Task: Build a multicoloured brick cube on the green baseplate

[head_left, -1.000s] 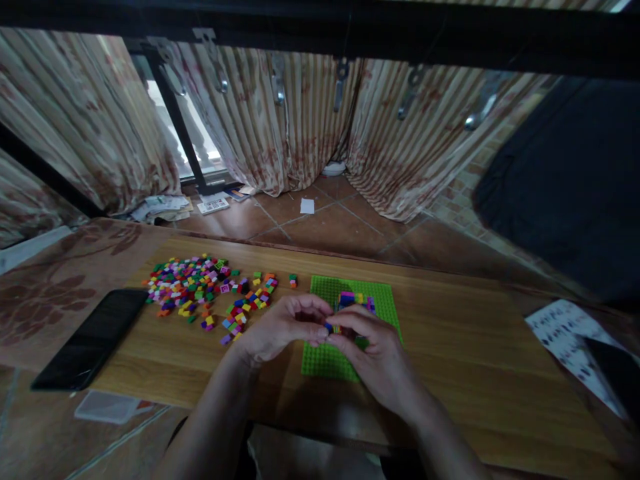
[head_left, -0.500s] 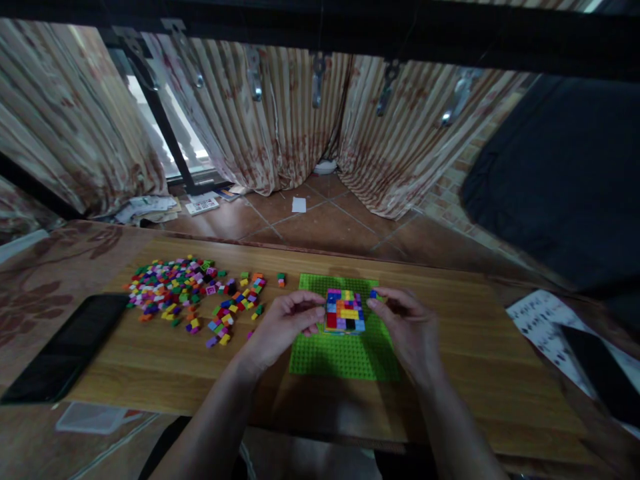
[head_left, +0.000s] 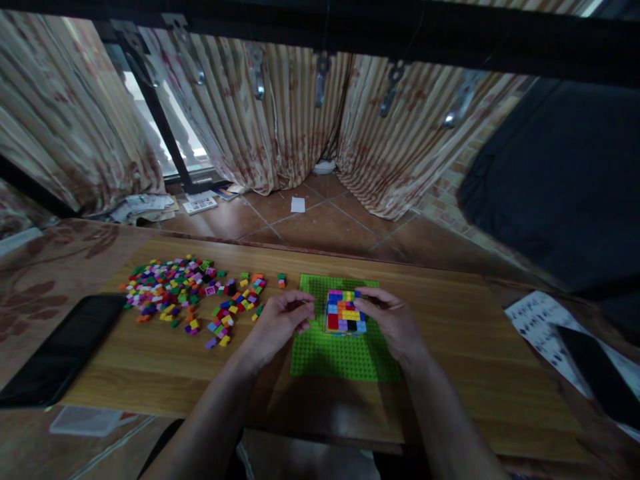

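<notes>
1. A multicoloured plastic-brick block (head_left: 344, 317) is sitting on a green studded baseplate (head_left: 330, 361).
2. The right hand (head_left: 397, 325) is reaching over its far-right corner, grasp unclear.
3. The left hand (head_left: 278, 325) is hovering beside it, half-curled, contents unclear.

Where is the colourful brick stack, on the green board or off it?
On: the brick stack sits on the green board, whose bare studs show in front and behind.

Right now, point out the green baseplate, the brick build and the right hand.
Green baseplate (head_left: 344, 358): head view, bare studs at the front.
Brick build (head_left: 344, 314): head view, top face.
Right hand (head_left: 395, 325): head view, middle of the hand.
</notes>
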Action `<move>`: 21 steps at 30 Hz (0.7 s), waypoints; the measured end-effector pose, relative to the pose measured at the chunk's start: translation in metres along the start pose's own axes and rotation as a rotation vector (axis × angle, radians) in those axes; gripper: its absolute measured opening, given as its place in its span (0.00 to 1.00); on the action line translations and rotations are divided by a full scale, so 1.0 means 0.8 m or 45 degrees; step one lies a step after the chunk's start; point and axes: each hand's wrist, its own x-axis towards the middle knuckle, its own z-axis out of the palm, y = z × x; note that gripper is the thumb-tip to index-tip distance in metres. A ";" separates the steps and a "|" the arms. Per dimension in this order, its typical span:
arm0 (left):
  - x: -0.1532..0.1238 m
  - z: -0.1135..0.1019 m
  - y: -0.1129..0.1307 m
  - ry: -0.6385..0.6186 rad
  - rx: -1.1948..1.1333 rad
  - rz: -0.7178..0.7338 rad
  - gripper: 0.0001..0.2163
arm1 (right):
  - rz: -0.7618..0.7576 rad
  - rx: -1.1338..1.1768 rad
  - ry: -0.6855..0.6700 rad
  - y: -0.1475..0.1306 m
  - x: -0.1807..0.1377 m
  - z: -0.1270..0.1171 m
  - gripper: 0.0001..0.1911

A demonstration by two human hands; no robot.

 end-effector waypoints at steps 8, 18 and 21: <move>0.002 -0.001 -0.004 -0.010 0.029 -0.005 0.15 | 0.061 0.059 -0.002 0.000 0.001 0.000 0.17; 0.003 0.001 -0.008 -0.020 0.056 -0.002 0.14 | -0.120 -0.296 -0.052 -0.001 0.011 -0.010 0.15; 0.002 0.002 -0.007 -0.008 0.057 -0.012 0.14 | -0.225 -0.388 -0.084 -0.001 0.015 -0.015 0.14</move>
